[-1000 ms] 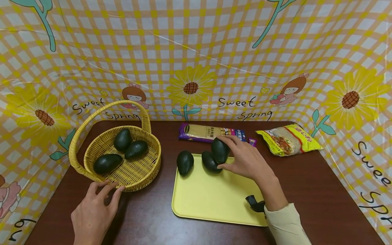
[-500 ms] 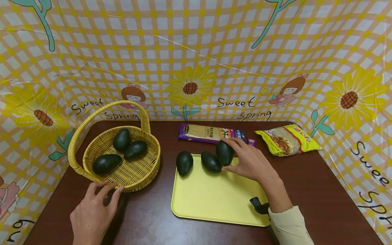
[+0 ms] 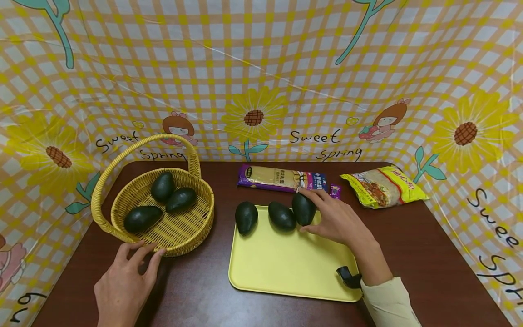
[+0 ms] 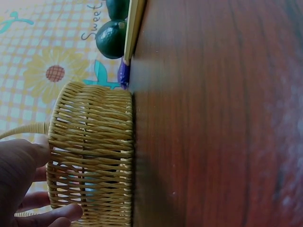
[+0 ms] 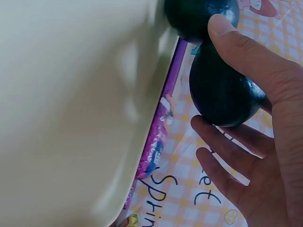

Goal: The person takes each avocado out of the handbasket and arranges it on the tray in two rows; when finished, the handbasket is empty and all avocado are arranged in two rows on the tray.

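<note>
My right hand [image 3: 335, 218] holds a dark green avocado [image 3: 303, 209] over the back edge of the yellow tray [image 3: 282, 268], thumb on its near side and fingers on its far side. Left of it, touching or nearly so, lies a second avocado [image 3: 282, 217] on the tray. Another avocado [image 3: 246, 218] sits at the tray's back left corner. My left hand [image 3: 126, 281] rests its fingertips at the near rim of a yellow wicker basket [image 3: 206, 227]; the left wrist view shows the thumb against the rim of the basket [image 4: 90, 137]. Inside the basket lie three avocados [image 3: 143, 219].
Behind the tray lies a purple-ended pasta packet [image 3: 269, 176], with a small purple wrapper [image 3: 335, 190] to its right. A yellow bag [image 3: 386, 186] lies at the back right. The basket's tall handle [image 3: 135, 147] arches up. A patterned cloth [image 3: 261, 68] surrounds the brown table [image 3: 196, 290].
My right hand has shifted right and slightly down with its avocado, which now stands beside the middle one instead of overlapping it. The left hand and basket stay put.
</note>
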A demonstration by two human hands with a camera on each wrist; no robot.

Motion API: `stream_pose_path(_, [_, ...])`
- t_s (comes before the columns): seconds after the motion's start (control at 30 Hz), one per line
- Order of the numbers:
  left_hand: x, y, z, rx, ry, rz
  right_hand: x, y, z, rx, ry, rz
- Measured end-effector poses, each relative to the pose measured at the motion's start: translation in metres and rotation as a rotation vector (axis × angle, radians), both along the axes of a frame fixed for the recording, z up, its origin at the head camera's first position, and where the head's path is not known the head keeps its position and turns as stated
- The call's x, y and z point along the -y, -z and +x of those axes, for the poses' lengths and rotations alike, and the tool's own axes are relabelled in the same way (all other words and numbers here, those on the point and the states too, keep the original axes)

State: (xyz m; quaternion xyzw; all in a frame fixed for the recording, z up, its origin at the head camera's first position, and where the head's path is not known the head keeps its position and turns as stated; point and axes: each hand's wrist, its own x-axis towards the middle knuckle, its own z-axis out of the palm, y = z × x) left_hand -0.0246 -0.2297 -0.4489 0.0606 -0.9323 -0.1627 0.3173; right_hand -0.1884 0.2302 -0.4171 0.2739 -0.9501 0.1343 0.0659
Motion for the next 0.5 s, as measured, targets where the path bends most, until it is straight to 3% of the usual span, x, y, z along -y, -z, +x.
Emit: stream_pose_path(0.5, [-0.001,-0.002,0.001,0.003,0.006,-0.001,0.002,0.013,0.005,0.071,-0.036,0.034])
